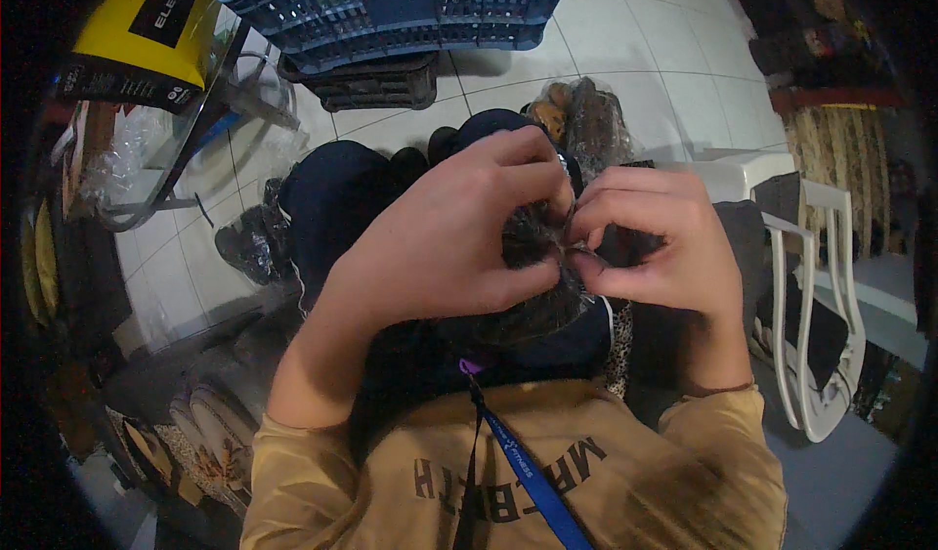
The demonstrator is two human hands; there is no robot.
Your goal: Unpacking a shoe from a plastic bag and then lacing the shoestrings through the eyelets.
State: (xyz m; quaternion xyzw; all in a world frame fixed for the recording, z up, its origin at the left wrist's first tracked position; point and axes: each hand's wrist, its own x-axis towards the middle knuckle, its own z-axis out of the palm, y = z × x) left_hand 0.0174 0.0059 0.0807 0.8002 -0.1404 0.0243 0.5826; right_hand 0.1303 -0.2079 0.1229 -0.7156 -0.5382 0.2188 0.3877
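On my lap lies a clear plastic bag (pixel 528 317) with dark contents that I cannot make out. Above it, my left hand (pixel 459 223) curls its thumb and fingers in, pinching the gathered plastic at the top of the bag. My right hand (pixel 657 232) meets it from the other side, with thumb and fingertips closed on the same gathered plastic. The fingertips of both hands nearly touch. Parts of the bag behind the fingers are hidden.
A blue plastic crate (pixel 410 13) stands ahead on a black crate (pixel 376 86). At the left are a yellow and black package (pixel 156 32) and a metal-framed stand (pixel 186 159). Clear bags (pixel 596 125) lie on the tiled floor. A white plastic chair (pixel 806 286) is at right.
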